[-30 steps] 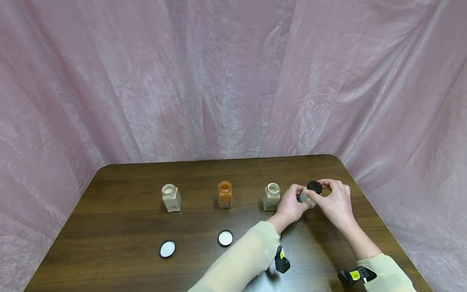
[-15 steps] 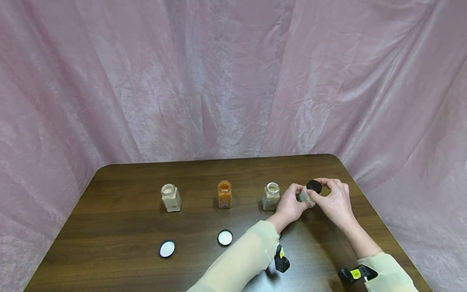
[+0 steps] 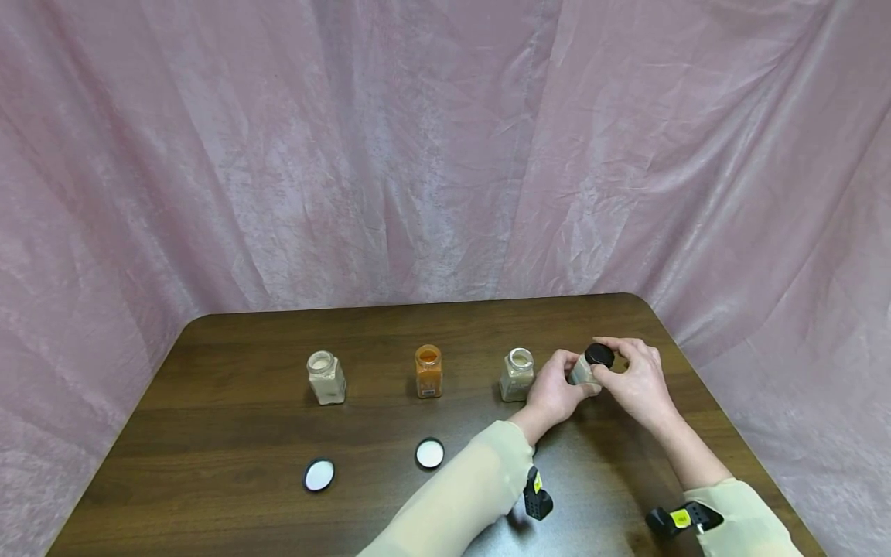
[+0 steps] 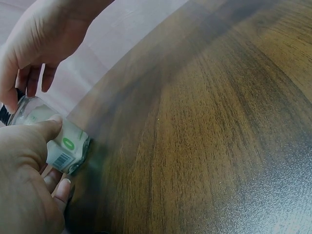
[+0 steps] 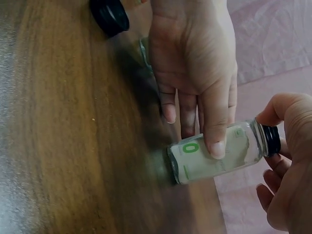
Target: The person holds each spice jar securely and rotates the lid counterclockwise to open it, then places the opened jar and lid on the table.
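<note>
A glass jar (image 5: 229, 151) of pale powder with a green-marked label wears a black lid (image 3: 599, 355). It stands tilted at the table's right side. My left hand (image 3: 554, 391) grips the jar's body, its thumb across the label in the right wrist view. The fingers and thumb of my right hand (image 3: 636, 383) are around the black lid at the jar's mouth. Just left of my left hand is an uncapped jar (image 3: 517, 376) of pale powder. Further left stand an uncapped jar of orange powder (image 3: 428, 373) and another uncapped pale jar (image 3: 327, 379).
Two black-rimmed lids lie white side up near the front, one lid (image 3: 429, 453) at the middle and one lid (image 3: 319, 475) further left. Another black lid (image 5: 110, 17) shows in the right wrist view. A pink curtain (image 3: 390, 155) hangs behind the wooden table (image 3: 230, 433).
My right hand's fingers have shifted slightly left and back around the black lid. The left hand and its jar have hardly moved; the other jars and loose lids are unchanged.
</note>
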`<state>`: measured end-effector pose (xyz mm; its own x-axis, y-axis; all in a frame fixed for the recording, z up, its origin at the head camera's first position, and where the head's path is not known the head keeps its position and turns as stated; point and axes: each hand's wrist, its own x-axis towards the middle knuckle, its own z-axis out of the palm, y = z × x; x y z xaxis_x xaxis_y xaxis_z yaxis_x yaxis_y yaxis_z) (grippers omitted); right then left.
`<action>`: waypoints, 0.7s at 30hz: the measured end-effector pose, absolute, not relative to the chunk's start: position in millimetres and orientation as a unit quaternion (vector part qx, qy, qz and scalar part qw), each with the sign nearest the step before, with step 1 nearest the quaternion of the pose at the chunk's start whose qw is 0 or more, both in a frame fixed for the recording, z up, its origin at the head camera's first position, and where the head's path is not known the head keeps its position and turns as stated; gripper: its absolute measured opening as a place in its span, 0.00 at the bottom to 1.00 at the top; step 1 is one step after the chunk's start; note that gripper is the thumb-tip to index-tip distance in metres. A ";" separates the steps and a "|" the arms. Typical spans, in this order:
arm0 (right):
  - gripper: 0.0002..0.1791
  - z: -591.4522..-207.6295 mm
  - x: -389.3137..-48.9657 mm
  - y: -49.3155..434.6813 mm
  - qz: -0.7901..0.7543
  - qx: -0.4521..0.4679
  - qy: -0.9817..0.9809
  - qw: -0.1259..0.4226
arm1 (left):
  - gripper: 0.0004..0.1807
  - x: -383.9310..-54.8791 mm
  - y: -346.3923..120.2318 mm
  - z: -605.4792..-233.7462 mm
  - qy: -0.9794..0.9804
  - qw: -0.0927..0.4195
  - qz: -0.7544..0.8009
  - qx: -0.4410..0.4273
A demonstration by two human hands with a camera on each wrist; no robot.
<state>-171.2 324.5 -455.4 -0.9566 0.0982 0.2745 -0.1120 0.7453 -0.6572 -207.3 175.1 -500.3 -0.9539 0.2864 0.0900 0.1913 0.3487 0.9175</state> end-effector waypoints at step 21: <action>0.26 -445.5 -176.1 334.0 0.397 0.033 -0.913 0.087 | 0.26 -209.6 178.1 -504.2 0.822 0.050 0.550 0.140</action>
<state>-176.1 334.0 -445.5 -0.9825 0.0092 0.1860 -0.1297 0.6827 -0.7191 -209.6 178.1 -504.2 -0.9559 0.2849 0.0715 0.1745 0.3551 0.9184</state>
